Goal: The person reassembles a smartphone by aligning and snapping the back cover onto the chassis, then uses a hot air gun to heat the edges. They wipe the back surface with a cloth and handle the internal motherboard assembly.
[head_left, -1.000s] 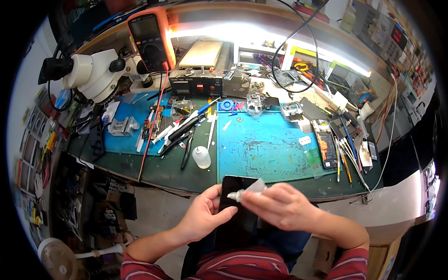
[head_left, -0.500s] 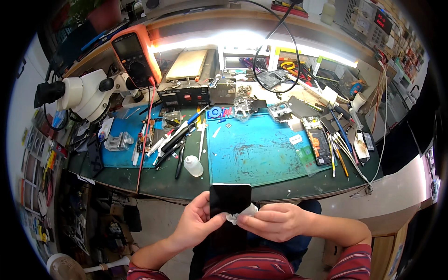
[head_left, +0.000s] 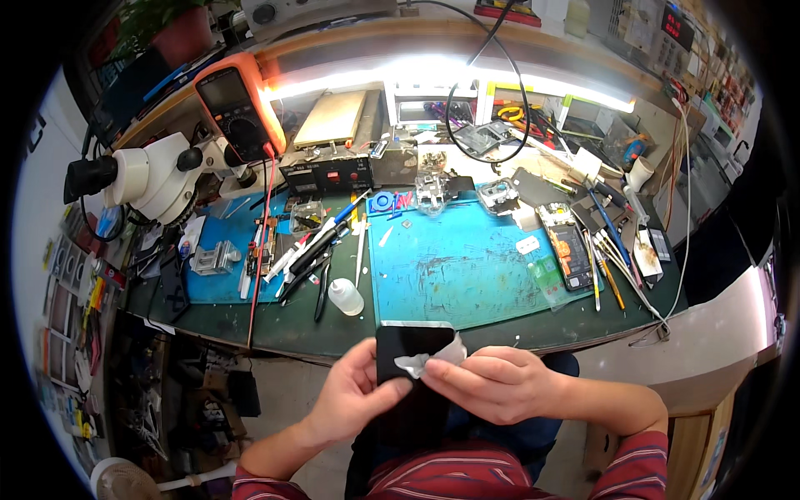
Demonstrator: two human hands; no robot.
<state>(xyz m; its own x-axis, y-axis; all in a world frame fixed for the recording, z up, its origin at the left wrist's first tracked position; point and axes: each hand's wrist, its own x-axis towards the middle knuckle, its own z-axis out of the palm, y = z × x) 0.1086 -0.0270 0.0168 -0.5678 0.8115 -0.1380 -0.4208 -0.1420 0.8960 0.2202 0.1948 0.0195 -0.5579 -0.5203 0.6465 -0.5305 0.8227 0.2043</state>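
A dark smartphone (head_left: 404, 340) is held upright in front of the bench edge, over my lap. My left hand (head_left: 354, 393) is closed round its left side, with the thumb across the front near the lower part. Between the fingers of my right hand (head_left: 492, 385) is a crumpled white wipe (head_left: 446, 356), pressed against the phone's screen and folded over its right edge. Where the phone's lower end stops is hard to make out against the dark clothing below it.
Beyond the phone lies a blue work mat (head_left: 458, 267) on the bench. A white squeeze bottle (head_left: 345, 297) stands at its left, near tweezers and pens. An opened phone (head_left: 567, 248) rests at right beside brushes. A microscope (head_left: 146, 175) and an orange multimeter (head_left: 237, 108) stand at left.
My right hand has moved the wipe slightly up the phone's screen, and more of the wipe shows at the right edge. My left hand keeps its hold.
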